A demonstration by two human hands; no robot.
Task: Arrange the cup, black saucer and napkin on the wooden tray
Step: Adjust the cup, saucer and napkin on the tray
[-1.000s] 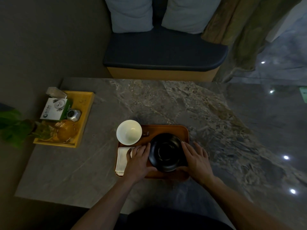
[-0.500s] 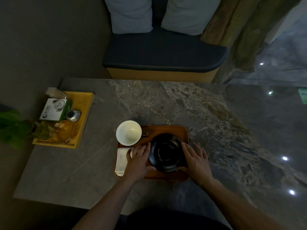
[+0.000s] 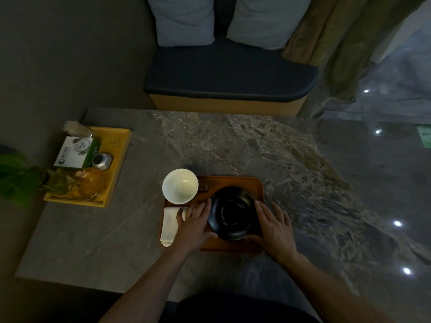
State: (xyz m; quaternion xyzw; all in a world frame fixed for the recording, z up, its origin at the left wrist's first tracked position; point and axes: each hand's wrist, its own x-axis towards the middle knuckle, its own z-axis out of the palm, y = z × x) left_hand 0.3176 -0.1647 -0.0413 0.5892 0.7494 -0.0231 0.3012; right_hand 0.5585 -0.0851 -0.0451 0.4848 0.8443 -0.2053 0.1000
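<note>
Both hands flank the black saucer point(image 3: 233, 213) on the wooden tray point(image 3: 235, 181). The left hand point(image 3: 194, 226) has its fingers point(image 3: 201, 208) straight along the left rim, partly over the napkin point(image 3: 169, 223), thumb at the near edge. The right hand point(image 3: 274, 226) mirrors it, fingers flat against the right rim. The white cup point(image 3: 180, 185) stands at the tray's far-left corner. Nothing has shifted since half a second ago

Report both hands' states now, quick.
Left hand: open, straight fingers against the black saucer.
Right hand: open, straight fingers against the saucer's other side.
</note>
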